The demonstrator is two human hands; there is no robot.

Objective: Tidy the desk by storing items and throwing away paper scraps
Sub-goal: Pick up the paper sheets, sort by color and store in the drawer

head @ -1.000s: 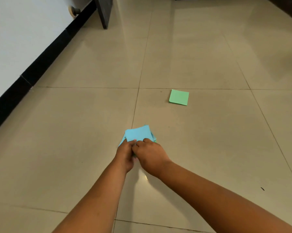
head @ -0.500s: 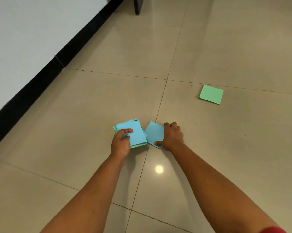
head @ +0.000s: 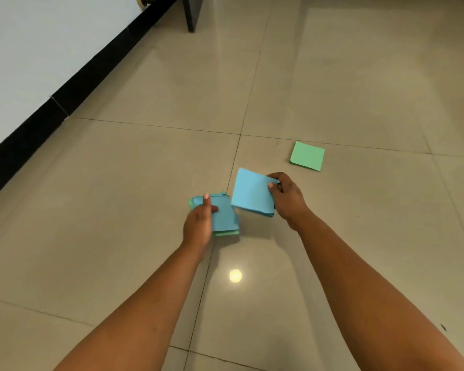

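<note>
Left hand (head: pixel 198 223) grips mixed blue-green paper stack (head: pixel 223 215); right hand (head: pixel 287 196) pinches blue sheets (head: pixel 252 192) by right edge, just right of stack. Green sheet (head: pixel 307 156) lies on floor (head: pixel 145 170), beyond right hand. Paper looks light, floppy, slippery: pinch near edge, thumb on top.

Glossy beige floor tiles (head: pixel 145 210) mirror a lamp; matt paper notes, blue (head: pixel 252 194) and green (head: pixel 307 156).
</note>
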